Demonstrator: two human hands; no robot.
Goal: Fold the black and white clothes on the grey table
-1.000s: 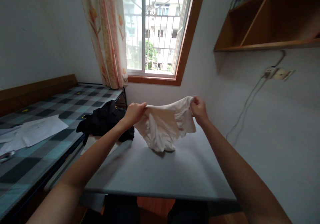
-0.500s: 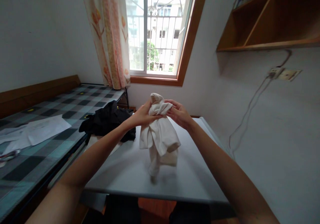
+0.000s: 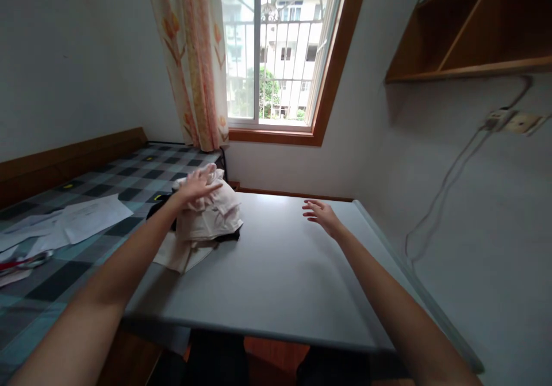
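Note:
A crumpled white cloth garment (image 3: 215, 216) lies on top of a black garment (image 3: 228, 236) at the left side of the white table (image 3: 276, 276). My left hand (image 3: 199, 186) rests on the white garment with its fingers spread. Under the pile, a cream cloth (image 3: 172, 252) sticks out toward the front. Over the right part of the table my right hand (image 3: 321, 214) hangs with its fingers apart and nothing in them.
A bed with a checked cover (image 3: 107, 176) stands along the left, with paper sheets (image 3: 92, 219) on it. Behind the table are a curtain (image 3: 194, 69) and a barred window. A wooden shelf (image 3: 466, 69) and a socket with a cable (image 3: 498, 119) are on the right wall.
The white garment has moved from between both hands to the left, onto the black garment. My left hand has opened on it; my right hand has let go and stays to the right.

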